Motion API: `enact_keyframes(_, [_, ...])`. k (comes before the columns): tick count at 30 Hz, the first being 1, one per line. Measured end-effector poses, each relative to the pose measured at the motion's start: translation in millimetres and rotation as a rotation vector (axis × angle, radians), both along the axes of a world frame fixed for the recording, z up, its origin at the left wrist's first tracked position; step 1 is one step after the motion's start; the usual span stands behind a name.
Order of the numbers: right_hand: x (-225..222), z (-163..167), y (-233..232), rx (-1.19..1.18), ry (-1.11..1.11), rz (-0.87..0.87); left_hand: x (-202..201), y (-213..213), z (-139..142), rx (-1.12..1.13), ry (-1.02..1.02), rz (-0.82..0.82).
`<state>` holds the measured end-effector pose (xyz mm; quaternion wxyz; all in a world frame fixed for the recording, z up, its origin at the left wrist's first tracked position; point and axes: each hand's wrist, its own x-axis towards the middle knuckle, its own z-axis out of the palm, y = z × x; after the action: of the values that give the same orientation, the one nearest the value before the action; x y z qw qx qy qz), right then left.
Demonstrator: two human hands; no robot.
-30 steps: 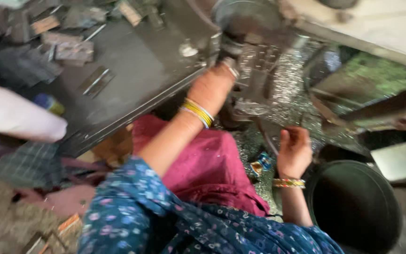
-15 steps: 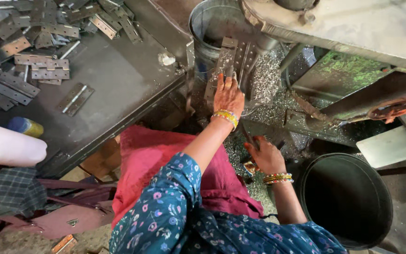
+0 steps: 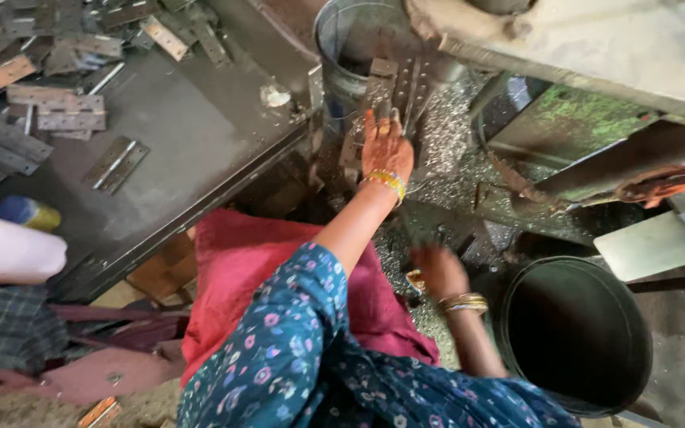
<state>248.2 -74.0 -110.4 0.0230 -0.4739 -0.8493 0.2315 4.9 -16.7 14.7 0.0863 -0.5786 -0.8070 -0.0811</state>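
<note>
The right hand (image 3: 438, 269) hung blurred over metal shavings (image 3: 453, 135) beside a black bucket (image 3: 576, 333); its grip could not be told. Farther off, the left hand (image 3: 386, 147) lay spread, fingers on perforated metal strips (image 3: 402, 87) leaning against a grey metal can (image 3: 342, 40). Hinge plates (image 3: 57, 111) littered the far-left table (image 3: 192, 150).

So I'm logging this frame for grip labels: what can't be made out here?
- Right hand, head view: motion blur hides the fingers and whether they hold anything.
- Left hand: seen from the back, resting on metal plates; grip unclear.
- Steel can: cut off by the top edge.
- Black bucket: too dark inside to see any contents.
</note>
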Motion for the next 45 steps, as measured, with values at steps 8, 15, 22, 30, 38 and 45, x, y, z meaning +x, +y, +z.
enact_keyframes(8, [-5.4, 16.1, -1.5, -0.155, 0.078, -0.165, -10.8, 7.0, 6.3, -0.123, -0.056, 0.004])
enact_keyframes(15, [-11.8, 3.2, -17.9, -0.065, 0.103, -0.234, -9.1, 15.9, 1.5, -0.033, -0.033, 0.016])
enact_keyframes(22, [6.0, -2.2, 7.2, 0.080, 0.056, 0.087, -22.0, 25.2, 8.3, -0.116, -0.026, 0.009])
enact_keyframes(30, [-11.9, 8.7, -11.5, -0.183, -0.011, -0.179, -18.8, 42.5, -1.0, -0.084, 0.015, 0.046])
enact_keyframes(38, [-12.3, 31.1, 3.8, -0.074, -0.012, -0.201, -26.6, 55.0, -13.9, -0.117, -0.103, 0.033])
enact_keyframes(45, [-20.4, 22.0, -11.3, -0.163, -0.030, -0.225, -22.0, 56.9, -28.8, -0.138, -0.038, 0.046])
